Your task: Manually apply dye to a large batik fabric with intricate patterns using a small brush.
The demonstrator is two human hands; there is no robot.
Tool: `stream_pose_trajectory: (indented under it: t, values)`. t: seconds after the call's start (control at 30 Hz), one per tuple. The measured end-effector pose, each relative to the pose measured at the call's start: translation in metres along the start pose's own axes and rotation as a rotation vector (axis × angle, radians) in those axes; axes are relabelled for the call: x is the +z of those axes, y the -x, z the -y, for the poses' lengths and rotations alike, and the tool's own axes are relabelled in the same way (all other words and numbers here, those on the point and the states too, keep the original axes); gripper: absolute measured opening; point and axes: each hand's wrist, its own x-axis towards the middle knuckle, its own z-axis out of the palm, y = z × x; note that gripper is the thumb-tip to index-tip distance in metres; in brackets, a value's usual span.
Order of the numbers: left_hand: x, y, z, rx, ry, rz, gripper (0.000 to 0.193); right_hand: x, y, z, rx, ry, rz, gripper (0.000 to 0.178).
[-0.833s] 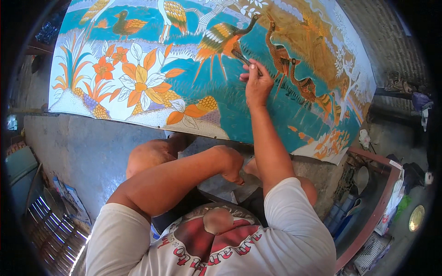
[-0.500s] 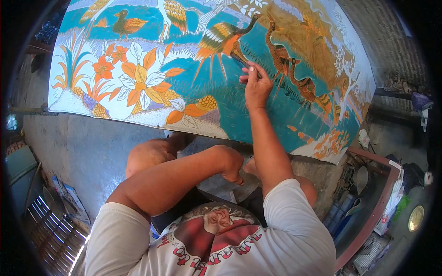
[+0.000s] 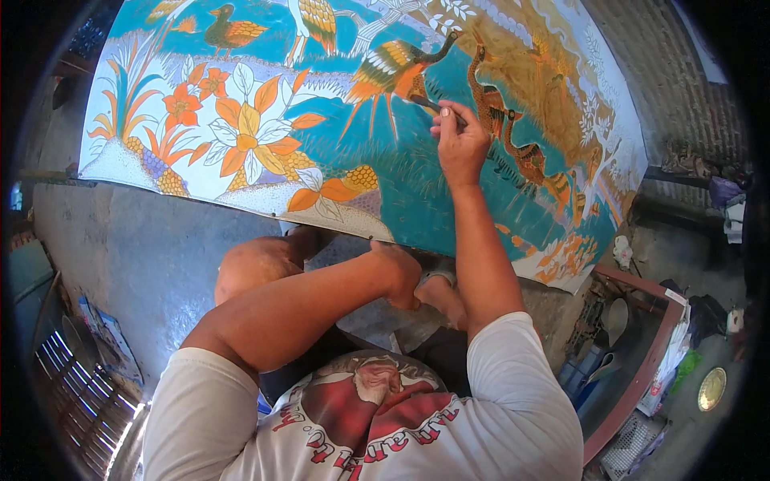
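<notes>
Stretched before me is a large painted canvas (image 3: 421,200), with teal water, orange and white flowers, and several birds. My right hand (image 3: 463,148) is closed round a dark-handled paintbrush (image 3: 427,103). The brush points left, its tip by the lower body of a painted bird (image 3: 393,68) with spread wings; whether it touches the surface is unclear. My left hand (image 3: 399,276) hangs bent at the wrist just below the canvas's near edge, over my lap. Its fingers are mostly hidden, and I see nothing held in it.
At the lower right stands a reddish-brown wooden frame (image 3: 670,337) with assorted items around it. A round gold-coloured dish (image 3: 712,389) lies beyond it. Slatted bamboo (image 3: 84,401) shows at the lower left. Corrugated sheeting (image 3: 682,88) rises behind the canvas on the right.
My right hand has shifted slightly right and down in the picture, with the brush still held; the brush now lies flatter, its tip pointing more to the left. My left hand hardly differs.
</notes>
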Motion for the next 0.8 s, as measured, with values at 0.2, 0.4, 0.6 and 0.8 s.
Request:
stream_pose_trajectory:
  t: [0.2, 0.4, 0.6, 0.8]
  values:
    - [-0.005, -0.005, 0.018, -0.247, -0.071, -0.3, 0.093, 0.006, -0.022, -0.003, -0.218, 0.313, 0.09, 0.015]
    - [-0.015, -0.003, 0.047, -0.441, -0.056, -0.429, 0.104, 0.011, -0.036, 0.006, -0.253, 0.454, 0.157, 0.018]
    - [-0.025, 0.004, 0.055, -0.506, 0.066, -0.364, 0.109, 0.018, -0.041, 0.011, -0.282, 0.515, 0.173, 0.018]
    - [-0.027, 0.008, 0.057, -0.499, 0.084, -0.335, 0.109, 0.029, -0.044, 0.019, -0.319, 0.619, 0.203, 0.018]
